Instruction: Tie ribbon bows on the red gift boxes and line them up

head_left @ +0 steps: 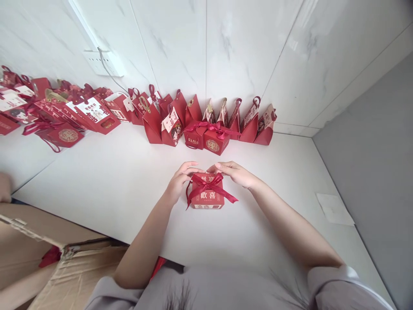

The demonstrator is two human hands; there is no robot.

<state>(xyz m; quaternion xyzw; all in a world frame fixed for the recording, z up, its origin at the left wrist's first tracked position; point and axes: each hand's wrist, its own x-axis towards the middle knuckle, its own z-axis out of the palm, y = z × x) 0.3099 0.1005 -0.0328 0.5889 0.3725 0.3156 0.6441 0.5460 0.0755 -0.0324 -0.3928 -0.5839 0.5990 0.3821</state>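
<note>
A red gift box (208,194) with gold lettering sits on the white table in front of me. A dark red ribbon (211,186) is tied in a bow on its top, one tail hanging over the right side. At the box's back left corner is my left hand (181,178), its fingers apart and bent toward the box. My right hand (235,173) reaches to the back right edge, fingers stretched out and thumb on top. Fingertips of both hands come near each other behind the bow; whether they press on the box is hard to tell.
Several red and white gift boxes (193,116) stand in a row along the tiled wall. More are piled at the left (69,107). An open cardboard box (80,271) is at the lower left, with another person's arm (27,286) by it. A socket strip (103,63) is on the wall.
</note>
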